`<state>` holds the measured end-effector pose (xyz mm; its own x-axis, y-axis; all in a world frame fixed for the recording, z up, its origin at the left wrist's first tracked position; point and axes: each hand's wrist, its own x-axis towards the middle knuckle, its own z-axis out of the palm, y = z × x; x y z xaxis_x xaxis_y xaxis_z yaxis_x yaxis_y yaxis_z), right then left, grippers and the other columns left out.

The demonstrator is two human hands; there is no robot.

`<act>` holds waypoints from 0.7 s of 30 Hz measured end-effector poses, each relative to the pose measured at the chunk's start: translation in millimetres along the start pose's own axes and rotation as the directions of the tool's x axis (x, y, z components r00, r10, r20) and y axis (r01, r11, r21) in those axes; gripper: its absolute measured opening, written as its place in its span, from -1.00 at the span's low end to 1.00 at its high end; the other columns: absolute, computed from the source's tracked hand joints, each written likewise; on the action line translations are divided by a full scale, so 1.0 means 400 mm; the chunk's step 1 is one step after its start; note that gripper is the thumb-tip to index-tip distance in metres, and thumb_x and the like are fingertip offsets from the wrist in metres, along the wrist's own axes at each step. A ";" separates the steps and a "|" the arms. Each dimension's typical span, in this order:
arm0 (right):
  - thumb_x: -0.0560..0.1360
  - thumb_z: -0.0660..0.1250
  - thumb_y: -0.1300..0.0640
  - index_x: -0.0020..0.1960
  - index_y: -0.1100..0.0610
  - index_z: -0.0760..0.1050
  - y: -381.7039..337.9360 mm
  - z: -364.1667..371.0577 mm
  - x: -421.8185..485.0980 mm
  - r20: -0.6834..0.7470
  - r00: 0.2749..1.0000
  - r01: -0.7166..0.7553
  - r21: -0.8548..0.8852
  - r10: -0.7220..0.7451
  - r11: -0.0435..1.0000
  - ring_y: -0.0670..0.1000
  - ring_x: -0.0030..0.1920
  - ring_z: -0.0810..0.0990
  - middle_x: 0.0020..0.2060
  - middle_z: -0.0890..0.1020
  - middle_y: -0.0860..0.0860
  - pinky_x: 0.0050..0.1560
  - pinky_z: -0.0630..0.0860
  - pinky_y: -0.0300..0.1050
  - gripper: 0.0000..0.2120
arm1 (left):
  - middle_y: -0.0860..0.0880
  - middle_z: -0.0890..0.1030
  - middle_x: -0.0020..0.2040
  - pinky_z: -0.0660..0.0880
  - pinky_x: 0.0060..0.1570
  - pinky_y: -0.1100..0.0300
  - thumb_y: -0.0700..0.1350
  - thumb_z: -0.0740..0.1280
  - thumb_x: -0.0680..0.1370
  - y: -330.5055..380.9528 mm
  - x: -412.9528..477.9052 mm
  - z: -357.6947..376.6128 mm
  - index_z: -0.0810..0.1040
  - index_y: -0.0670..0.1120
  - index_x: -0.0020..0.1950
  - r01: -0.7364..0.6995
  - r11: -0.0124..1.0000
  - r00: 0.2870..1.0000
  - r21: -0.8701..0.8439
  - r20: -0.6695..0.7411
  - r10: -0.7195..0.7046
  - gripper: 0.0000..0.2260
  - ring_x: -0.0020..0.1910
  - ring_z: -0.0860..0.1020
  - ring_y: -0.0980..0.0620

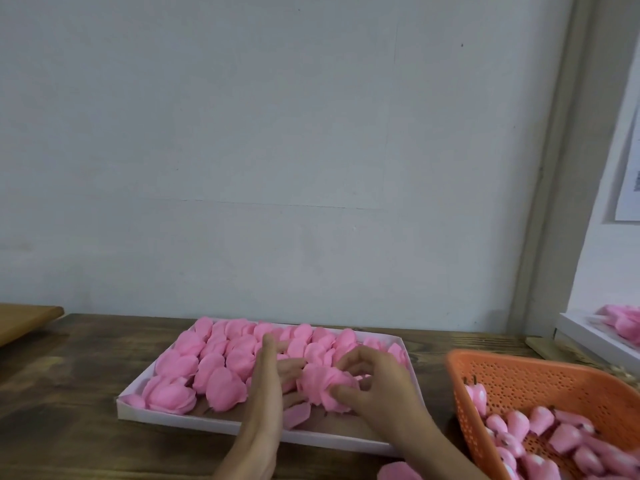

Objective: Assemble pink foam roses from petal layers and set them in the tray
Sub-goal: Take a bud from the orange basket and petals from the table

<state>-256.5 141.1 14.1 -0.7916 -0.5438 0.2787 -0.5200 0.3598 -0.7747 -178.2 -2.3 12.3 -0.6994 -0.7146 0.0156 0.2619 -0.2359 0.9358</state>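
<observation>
Head view: over the tray (207, 422), the right hand (377, 386) pinches a rose (323, 382) in curled fingers. The left hand (268, 379) has straight fingers touching the rose's left side.

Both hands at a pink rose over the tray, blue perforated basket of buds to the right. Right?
Not quite. The basket is orange, not blue, as the head view shows. The rest stands: left hand and right hand meet at a pink rose over the tray, buds basket to the right.

tan board (24, 322) lies well left of the left hand (268, 382); paper sheet (632, 174) hangs high right of the right hand (377, 386).
</observation>
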 end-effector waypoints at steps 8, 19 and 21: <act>0.45 0.53 0.08 0.07 -0.04 0.58 -0.057 0.011 0.056 0.144 0.986 -0.063 -0.165 0.088 0.984 -0.13 -0.13 0.68 -0.03 0.68 -0.10 -0.21 0.66 -0.24 -0.77 | 0.02 0.54 -0.11 0.39 -0.24 0.16 0.07 0.19 0.70 -0.014 0.023 -0.064 0.41 0.13 -0.03 -0.263 0.914 0.898 0.309 -0.269 0.349 -0.87 -0.16 0.50 0.08; 0.51 0.50 0.22 -0.07 0.13 0.53 -0.160 0.238 0.145 0.278 0.919 -0.326 0.141 0.278 0.935 0.14 -0.02 0.76 -0.13 0.65 0.08 -0.01 0.72 0.08 -0.86 | 0.00 0.53 -0.12 0.44 -0.08 0.00 -0.10 0.21 0.69 0.062 0.092 -0.223 0.36 -0.02 0.08 -0.395 0.802 0.614 0.449 -0.520 0.594 -0.97 -0.16 0.52 -0.06; 0.51 0.49 0.21 0.08 0.21 0.58 -0.173 0.302 0.155 0.307 0.909 -0.339 0.148 0.283 0.929 0.14 0.06 0.72 0.00 0.67 0.13 0.06 0.70 0.06 -0.81 | -0.05 0.53 -0.08 0.48 -0.09 -0.11 -0.09 0.20 0.68 0.066 0.096 -0.248 0.34 0.02 0.07 -0.377 0.774 0.576 0.508 -0.526 0.625 -0.96 -0.13 0.53 -0.12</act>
<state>-230.8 -9.2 16.5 -0.7675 -0.6256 -0.1401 -0.1673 0.4064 -0.8983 -132.1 -101.3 2.8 0.1103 -0.9058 0.4092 0.1281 0.4212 0.8979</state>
